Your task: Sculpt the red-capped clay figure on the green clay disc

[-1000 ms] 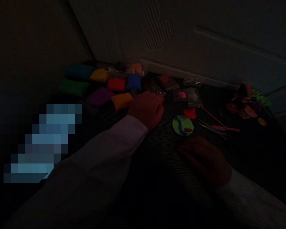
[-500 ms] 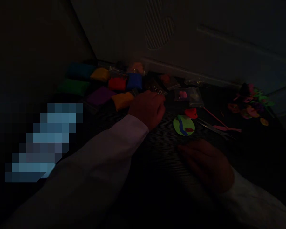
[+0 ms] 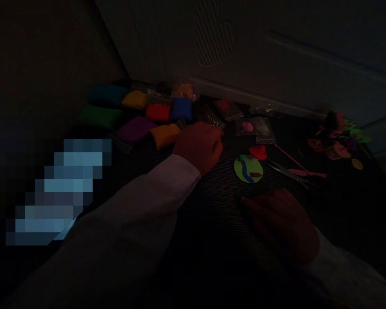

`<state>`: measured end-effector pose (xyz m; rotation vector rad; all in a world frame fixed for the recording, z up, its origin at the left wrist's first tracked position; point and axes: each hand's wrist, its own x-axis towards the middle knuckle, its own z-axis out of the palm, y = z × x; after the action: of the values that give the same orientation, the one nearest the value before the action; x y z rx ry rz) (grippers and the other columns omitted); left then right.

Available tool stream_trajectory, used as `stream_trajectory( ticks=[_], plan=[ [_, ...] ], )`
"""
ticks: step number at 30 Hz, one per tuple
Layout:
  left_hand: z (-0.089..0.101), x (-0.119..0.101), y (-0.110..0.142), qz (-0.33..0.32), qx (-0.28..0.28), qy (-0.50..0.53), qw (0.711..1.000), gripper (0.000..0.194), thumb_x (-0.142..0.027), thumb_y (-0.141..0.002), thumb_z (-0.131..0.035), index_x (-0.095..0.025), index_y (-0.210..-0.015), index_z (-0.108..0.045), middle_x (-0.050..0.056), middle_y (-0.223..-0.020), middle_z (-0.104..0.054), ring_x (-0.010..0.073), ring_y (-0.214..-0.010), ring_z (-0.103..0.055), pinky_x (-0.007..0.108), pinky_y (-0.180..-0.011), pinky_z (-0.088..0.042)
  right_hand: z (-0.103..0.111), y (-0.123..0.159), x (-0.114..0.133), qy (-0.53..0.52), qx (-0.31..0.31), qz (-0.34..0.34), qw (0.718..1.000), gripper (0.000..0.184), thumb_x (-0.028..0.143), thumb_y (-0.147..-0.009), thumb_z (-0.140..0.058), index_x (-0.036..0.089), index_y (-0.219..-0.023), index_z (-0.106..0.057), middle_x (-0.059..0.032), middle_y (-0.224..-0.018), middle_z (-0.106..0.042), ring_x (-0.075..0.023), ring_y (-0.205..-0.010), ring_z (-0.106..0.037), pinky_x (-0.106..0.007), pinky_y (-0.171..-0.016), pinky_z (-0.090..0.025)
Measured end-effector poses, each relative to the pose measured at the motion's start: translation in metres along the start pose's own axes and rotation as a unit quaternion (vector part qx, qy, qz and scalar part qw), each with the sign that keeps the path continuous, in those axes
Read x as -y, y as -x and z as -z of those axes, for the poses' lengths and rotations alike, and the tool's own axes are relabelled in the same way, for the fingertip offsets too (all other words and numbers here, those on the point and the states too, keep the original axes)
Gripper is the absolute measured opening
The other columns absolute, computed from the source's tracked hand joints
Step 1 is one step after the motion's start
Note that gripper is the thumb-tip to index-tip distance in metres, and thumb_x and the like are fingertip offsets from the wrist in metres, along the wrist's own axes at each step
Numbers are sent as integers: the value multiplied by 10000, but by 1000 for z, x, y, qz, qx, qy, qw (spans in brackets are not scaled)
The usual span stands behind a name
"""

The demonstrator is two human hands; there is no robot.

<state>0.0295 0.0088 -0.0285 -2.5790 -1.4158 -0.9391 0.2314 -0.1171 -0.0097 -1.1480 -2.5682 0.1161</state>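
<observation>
The scene is very dark. My left hand (image 3: pixel 199 146) rests on the table with its fingers curled under, beside an orange packet (image 3: pixel 165 135); whatever lies beneath the fingers is hidden. A small bag with shiny bits (image 3: pixel 215 122) lies just beyond its knuckles. My right hand (image 3: pixel 281 225) lies on the near right side, fingers stretched toward the left, with nothing visible in them. Between and beyond the hands sits a green disc (image 3: pixel 252 165) bearing a blue wavy strip (image 3: pixel 245 171) and a small red piece (image 3: pixel 255 174). A red lump (image 3: pixel 258 152) touches or nearly touches its far edge.
Scissors (image 3: pixel 289 173) and a pink tool (image 3: pixel 309 173) lie right of the disc. Colored packets, including blue (image 3: pixel 182 109) and purple (image 3: pixel 137 128), cluster at the back left. Clear bags (image 3: pixel 264 130) lie farther back. Small colorful pieces (image 3: pixel 339 148) are heaped right. A bright pixelated patch (image 3: pixel 67 184) is at left.
My right hand has shifted very slightly to the right and toward me. My left hand and the things on the table have stayed put.
</observation>
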Motion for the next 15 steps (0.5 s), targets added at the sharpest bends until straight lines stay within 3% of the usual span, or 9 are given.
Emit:
stream_trajectory(
  ticks=[15],
  plan=[
    [0,0,0,-8,-13,-2,1000,198,-185,-780,-447,-139,-860,-622,49,-835,-657,204,-818,-581,333,-749,-456,-3,1,-3,-15,1,-17,1000,268,160,-813,-520,161,-1073,-588,-60,-886,-675,-167,-752,-571,-343,-653,-416]
  ],
)
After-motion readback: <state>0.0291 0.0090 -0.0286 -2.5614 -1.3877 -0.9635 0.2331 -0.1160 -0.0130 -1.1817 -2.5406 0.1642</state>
